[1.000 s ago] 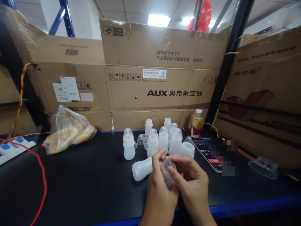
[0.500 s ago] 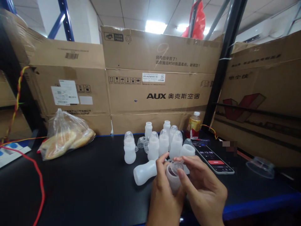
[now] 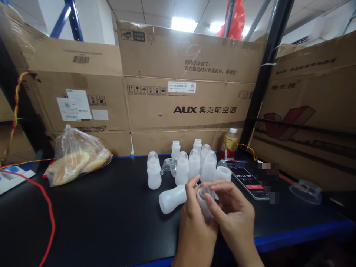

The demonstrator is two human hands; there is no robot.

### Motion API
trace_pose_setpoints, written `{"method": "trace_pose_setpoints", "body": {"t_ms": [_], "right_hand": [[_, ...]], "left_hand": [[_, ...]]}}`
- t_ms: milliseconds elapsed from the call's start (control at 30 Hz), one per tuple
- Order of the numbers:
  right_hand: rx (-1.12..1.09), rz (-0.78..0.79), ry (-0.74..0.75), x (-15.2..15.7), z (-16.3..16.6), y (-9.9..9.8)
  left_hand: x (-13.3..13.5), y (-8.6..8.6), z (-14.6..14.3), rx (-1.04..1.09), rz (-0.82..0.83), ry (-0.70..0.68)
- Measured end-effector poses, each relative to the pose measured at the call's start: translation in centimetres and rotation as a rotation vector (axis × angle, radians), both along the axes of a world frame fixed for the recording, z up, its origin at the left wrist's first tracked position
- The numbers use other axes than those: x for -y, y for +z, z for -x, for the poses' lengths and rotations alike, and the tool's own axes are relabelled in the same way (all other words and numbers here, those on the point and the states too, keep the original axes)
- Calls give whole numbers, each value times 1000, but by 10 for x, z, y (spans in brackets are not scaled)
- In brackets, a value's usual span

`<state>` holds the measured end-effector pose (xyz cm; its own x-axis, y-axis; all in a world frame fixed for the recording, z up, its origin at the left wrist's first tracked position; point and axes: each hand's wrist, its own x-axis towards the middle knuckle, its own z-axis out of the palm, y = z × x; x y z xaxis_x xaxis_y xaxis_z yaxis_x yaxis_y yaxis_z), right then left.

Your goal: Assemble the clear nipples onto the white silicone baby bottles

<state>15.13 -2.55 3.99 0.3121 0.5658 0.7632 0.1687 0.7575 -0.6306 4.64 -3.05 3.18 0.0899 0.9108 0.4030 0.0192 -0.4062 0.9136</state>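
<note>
— Where the two bare hands meet low in the middle, what are they on?
— A small translucent white plastic bottle, held upright just above the black tabletop. The left hand is wrapped around its body, thumb up beside the neck. The right hand has thumb and forefinger pinched on the bottle's open rim.
— And around them?
— Touching distance to the left, another white plastic bottle lying on its side. Behind the hands stands a cluster of upright white bottles, some with clear domed caps. A black smartphone with a lit screen lies to the right, a clear plastic bag of flat bread well off to the left, brown cardboard boxes behind.
</note>
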Motion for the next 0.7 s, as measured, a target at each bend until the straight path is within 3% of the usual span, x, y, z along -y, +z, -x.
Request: {"method": "trace_pose_setpoints", "body": {"t_ms": [467,700], "right_hand": [[-48,23,88,-1,-1,-17],[-111,42,33,4,1,-33]], "left_hand": [[-5,-11,-4,-45,-19,50],[11,-13,-7,-158,97,244]]}}
